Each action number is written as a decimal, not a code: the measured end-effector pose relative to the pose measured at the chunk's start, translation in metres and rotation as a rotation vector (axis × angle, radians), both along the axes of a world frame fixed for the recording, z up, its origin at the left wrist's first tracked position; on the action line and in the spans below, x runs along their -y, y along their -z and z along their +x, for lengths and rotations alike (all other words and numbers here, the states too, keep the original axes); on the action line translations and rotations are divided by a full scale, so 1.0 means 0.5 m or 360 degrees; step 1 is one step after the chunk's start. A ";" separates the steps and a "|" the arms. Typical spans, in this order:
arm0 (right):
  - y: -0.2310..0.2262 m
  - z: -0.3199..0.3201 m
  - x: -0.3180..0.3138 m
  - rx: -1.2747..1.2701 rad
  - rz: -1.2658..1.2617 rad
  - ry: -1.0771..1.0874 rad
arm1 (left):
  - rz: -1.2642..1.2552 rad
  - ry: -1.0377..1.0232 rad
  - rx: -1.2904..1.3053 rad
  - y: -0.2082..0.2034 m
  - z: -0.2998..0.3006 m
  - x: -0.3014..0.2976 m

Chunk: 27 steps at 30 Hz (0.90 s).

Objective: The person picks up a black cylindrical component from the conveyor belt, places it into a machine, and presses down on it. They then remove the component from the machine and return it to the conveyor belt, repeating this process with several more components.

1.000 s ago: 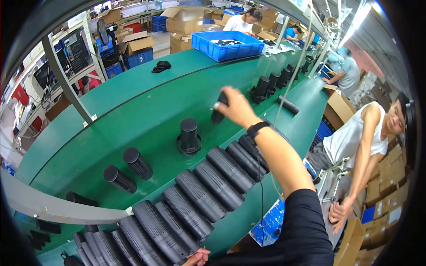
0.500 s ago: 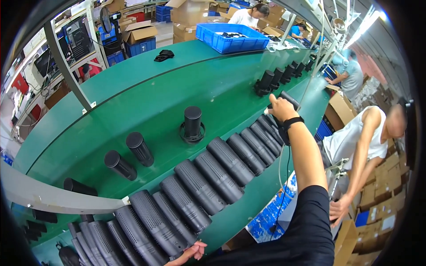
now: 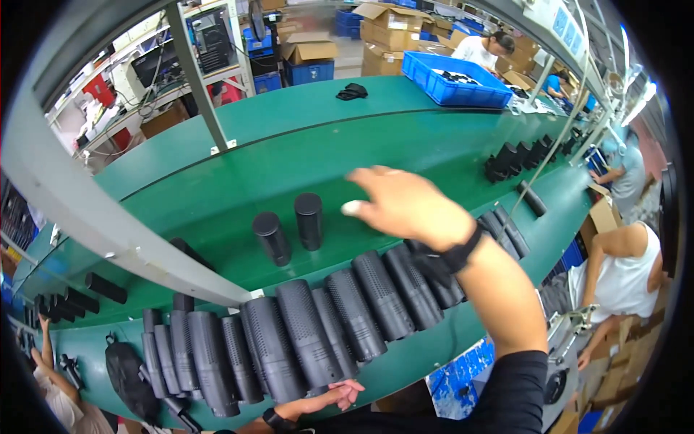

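Note:
My right hand (image 3: 416, 206) is over the green belt, thumb and fingers spread, with nothing visible in its grasp. Just left of it stand two black cylinders, a nearer one (image 3: 272, 239) and one beside the hand (image 3: 309, 221). Whatever lies directly behind this hand is hidden. My left hand (image 3: 341, 395) is low, its fingers loosely stretched beside the bottom end of a perforated black cylinder (image 3: 307, 333); whether it touches is unclear. That cylinder lies in a long row of similar ones along the near ledge.
A grey metal post (image 3: 137, 253) crosses the left side. One loose cylinder (image 3: 532, 198) lies at the right, with black pieces (image 3: 510, 160) beyond. Across the belt are a blue bin (image 3: 459, 78) and a black bundle (image 3: 352, 91). Co-workers sit around; a black bag (image 3: 131, 380) lies lower left.
My right hand has come back from a black cylinder at the far right, which now lies on the ledge. The view has swung left. The ringed upright cylinder is no longer visible.

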State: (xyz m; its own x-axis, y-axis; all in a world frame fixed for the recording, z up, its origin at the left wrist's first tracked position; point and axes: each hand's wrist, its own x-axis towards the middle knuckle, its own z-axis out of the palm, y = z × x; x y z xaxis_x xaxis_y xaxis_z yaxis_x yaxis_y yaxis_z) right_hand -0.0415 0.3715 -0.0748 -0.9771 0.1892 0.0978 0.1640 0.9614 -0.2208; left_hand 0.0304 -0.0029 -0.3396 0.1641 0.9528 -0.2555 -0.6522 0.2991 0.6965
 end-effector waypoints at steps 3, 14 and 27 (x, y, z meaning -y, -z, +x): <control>0.055 -0.117 0.081 0.0069 0.0079 0.0003 | 0.0149 0.0037 0.0086 0.003 -0.006 -0.020; -0.141 0.066 0.127 -0.0520 -0.0413 0.0252 | 0.0292 -0.0006 -0.0128 -0.012 0.003 -0.018; 0.208 0.660 0.532 -0.1438 -0.1860 0.1049 | 0.0545 0.0054 -0.0411 0.018 0.023 -0.010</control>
State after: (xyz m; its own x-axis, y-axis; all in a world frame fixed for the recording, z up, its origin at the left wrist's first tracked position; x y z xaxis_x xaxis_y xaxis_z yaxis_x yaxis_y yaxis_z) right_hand 0.2888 0.1053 -0.1788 -0.4062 0.9107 0.0748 -0.1244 0.0260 -0.9919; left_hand 0.0419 0.0022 -0.3486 0.1688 0.9849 0.0377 -0.4374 0.0406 0.8984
